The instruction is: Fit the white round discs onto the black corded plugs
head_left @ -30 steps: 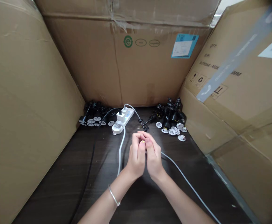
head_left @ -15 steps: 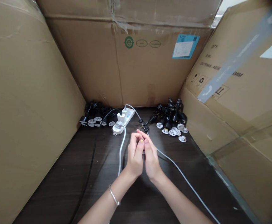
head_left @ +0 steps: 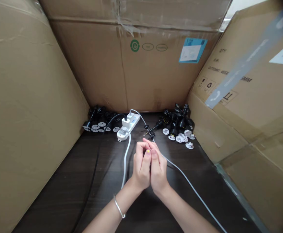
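My left hand (head_left: 140, 168) and my right hand (head_left: 158, 170) are pressed together at the middle of the dark table (head_left: 58, 194), fingers curled round a small part that the fingers hide. A thin black lead with a small black connector (head_left: 151, 132) runs out from the fingertips toward the back. A bracelet sits on my left wrist. A white cable (head_left: 190, 184) passes just under my right hand.
A white power strip (head_left: 128, 127) with plugs in it lies behind the hands. A pile of black sockets with white discs (head_left: 99, 120) is at the back left, another pile (head_left: 179, 126) at the back right. Cardboard boxes (head_left: 141, 64) wall in three sides. A black cable (head_left: 92, 174) runs along the left.
The two hands have closed tighter against each other and sit slightly lower in the picture; the view has shifted a little. Nothing else has moved.
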